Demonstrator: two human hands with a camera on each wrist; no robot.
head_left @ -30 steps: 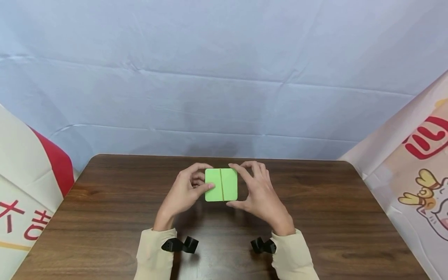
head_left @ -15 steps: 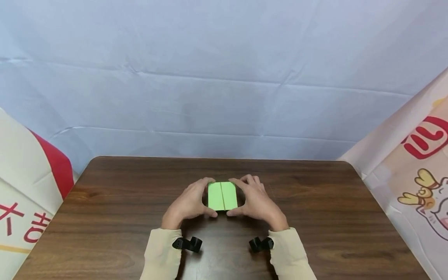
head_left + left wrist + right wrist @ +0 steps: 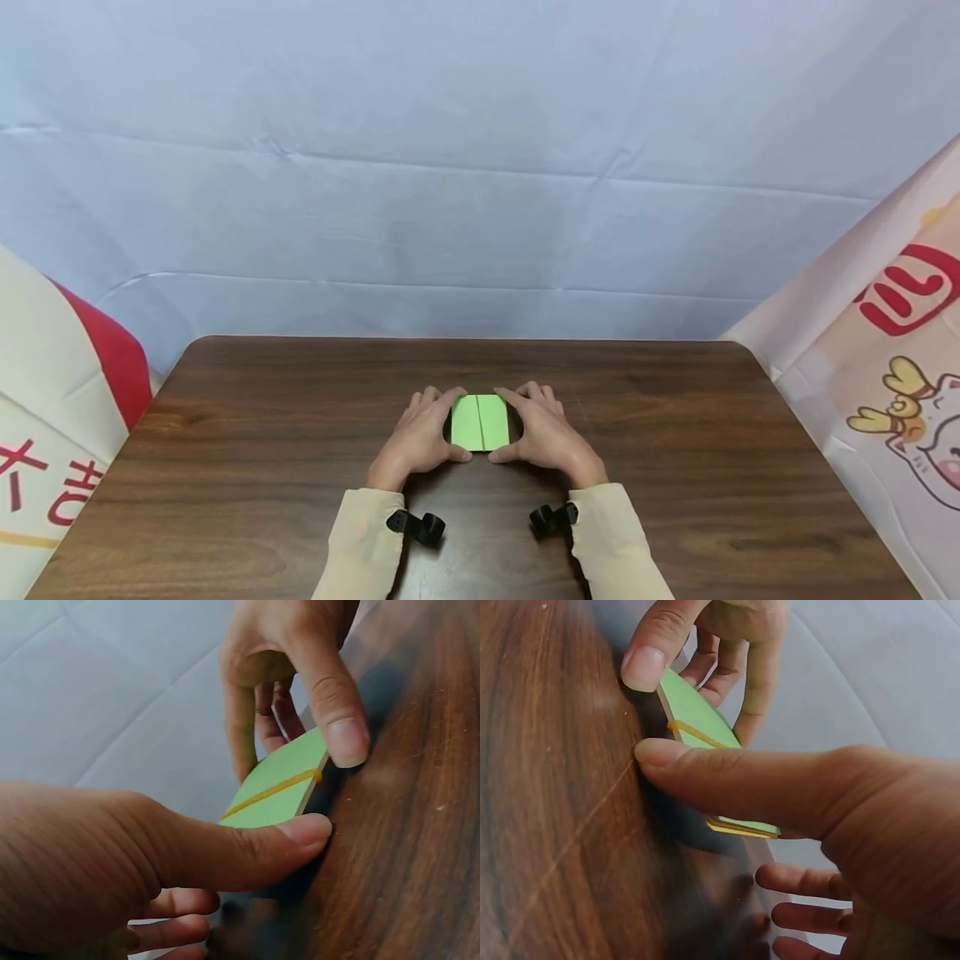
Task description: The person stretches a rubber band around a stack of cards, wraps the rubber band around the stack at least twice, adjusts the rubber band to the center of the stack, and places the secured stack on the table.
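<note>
A stack of light green square cards (image 3: 467, 427) with rounded corners lies low over the middle of the table, between the two hands. Around it runs a yellow-brown rubber band (image 3: 274, 793), front to back across the top. My left hand (image 3: 420, 435) grips the left part, thumb at the near edge and index finger at the far edge. On the other side, my right hand (image 3: 546, 435) pinches the right part in the same way. Both thumb tips sit close together on either side of the band. A yellowish layer shows at the stack's lower edge in the right wrist view.
The dark brown wooden table (image 3: 225, 467) extends to both sides. A pale blue cloth (image 3: 480, 167) hangs behind its far edge. Printed cloths stand at the left (image 3: 45, 400) and right (image 3: 900, 400). Black wrist cameras (image 3: 555, 520) sit on the cream sleeves (image 3: 367, 533).
Both hands have lowered the card stack toward the table and nearer the body. The left thumb has moved from the stack's top face to its near edge.
</note>
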